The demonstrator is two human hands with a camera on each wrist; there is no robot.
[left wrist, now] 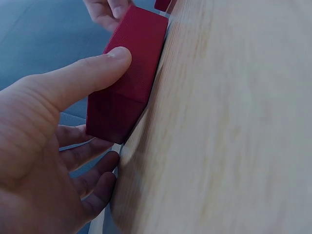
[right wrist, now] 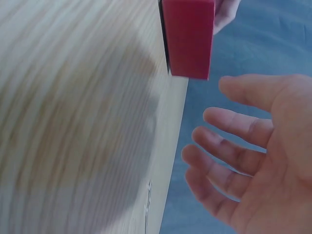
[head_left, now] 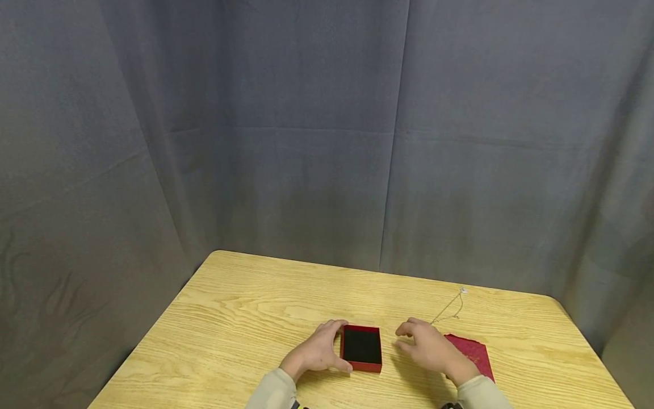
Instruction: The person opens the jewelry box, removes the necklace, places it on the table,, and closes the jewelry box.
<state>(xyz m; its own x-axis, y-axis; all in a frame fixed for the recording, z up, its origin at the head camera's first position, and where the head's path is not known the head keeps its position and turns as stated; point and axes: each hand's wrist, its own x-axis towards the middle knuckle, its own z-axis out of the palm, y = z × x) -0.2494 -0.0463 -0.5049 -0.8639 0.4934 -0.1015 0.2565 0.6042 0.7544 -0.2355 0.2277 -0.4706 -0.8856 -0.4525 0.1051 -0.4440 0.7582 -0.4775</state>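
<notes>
A small square red box point(head_left: 361, 367) with a black padded inside stands on the table, its top uncovered. My left hand point(head_left: 320, 347) grips it from the left, the thumb along the near wall and the fingers round the far corner. In the left wrist view the thumb lies flat against the red box point(left wrist: 139, 53). To the right of the box, my right hand point(head_left: 429, 346) hovers with loosely bent fingers, holding nothing. The right wrist view shows a gap between those fingertips and the box point(right wrist: 189, 41).
A dark red cloth-like pouch point(head_left: 472, 353) lies beyond the right wrist, partly covered by it. Behind the right hand a thin chain necklace point(head_left: 449, 305) stretches toward the table's back edge, with a small pale piece point(head_left: 463, 290) at its far end. Grey curtains point(head_left: 306, 142) surround the wooden table point(head_left: 245, 318).
</notes>
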